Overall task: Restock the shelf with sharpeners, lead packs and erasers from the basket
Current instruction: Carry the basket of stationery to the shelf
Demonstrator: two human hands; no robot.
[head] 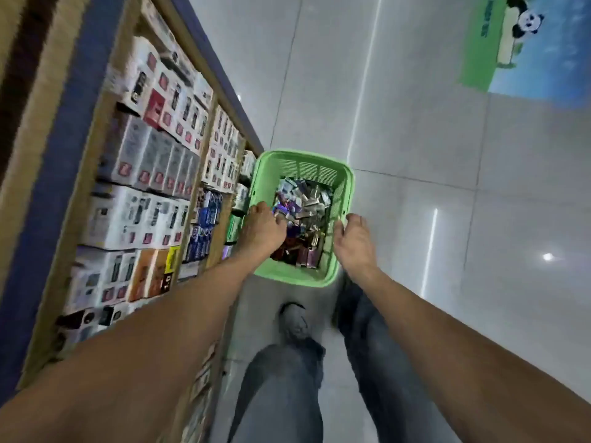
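From the head view, a green plastic basket [347, 187] stands on the pale tiled floor [447, 187] just below the middle of the frame, its slotted walls showing at the far side. Inside lies a jumbled heap of small stationery packs [303, 215], silver, purple and dark red; the blur keeps me from telling sharpeners, lead packs and erasers apart.

The left hand [263, 226] reaches down over the basket's left rim, fingers curled into the heap; whether they grip a pack or only touch the pile cannot be told. The right hand [353, 239] sits at the basket's right rim, thumb and fingers bent over the edge so that it appears to hold the rim. Both bare forearms run in from the lower corners of the frame.

The shelf [96, 129] fills the left side, a wooden-framed unit with a blue edge, its compartments packed with white, red-labelled boxes, and with blue and orange boxes lower down. Its nearest corner lies just beside the basket's left wall.

At the bottom centre are the person's legs in grey jeans [281, 394] and one grey shoe [292, 318]. In the upper right corner a floor graphic shows a panda [527, 24] on green and blue.
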